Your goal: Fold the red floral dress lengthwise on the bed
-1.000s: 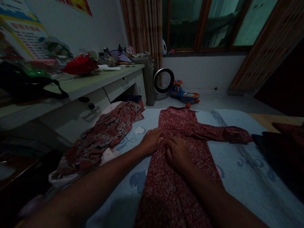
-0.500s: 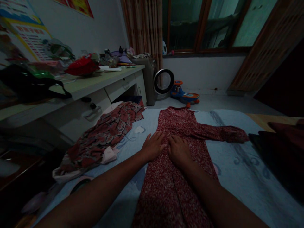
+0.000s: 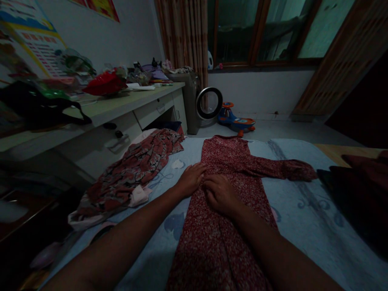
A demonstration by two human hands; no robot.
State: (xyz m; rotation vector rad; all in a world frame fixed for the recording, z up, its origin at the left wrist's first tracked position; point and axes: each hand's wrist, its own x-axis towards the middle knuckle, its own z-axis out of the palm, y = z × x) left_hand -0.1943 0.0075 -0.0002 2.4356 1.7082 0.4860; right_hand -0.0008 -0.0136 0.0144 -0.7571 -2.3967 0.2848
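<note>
Both hands, left hand (image 3: 190, 179) and right hand (image 3: 220, 194), fingers released, are pressing the red dress (image 3: 230, 169) mid-frame; best smoothing outward evenly.

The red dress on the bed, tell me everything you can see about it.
The red dress is dark red with a fine pale speckled print and looks like thin, soft cloth. It lies flat and lengthwise on the light blue bedsheet, neckline toward the window, one long sleeve stretched out to the right. The left hand rests on its left edge at the waist, and the right hand presses on its middle.
</note>
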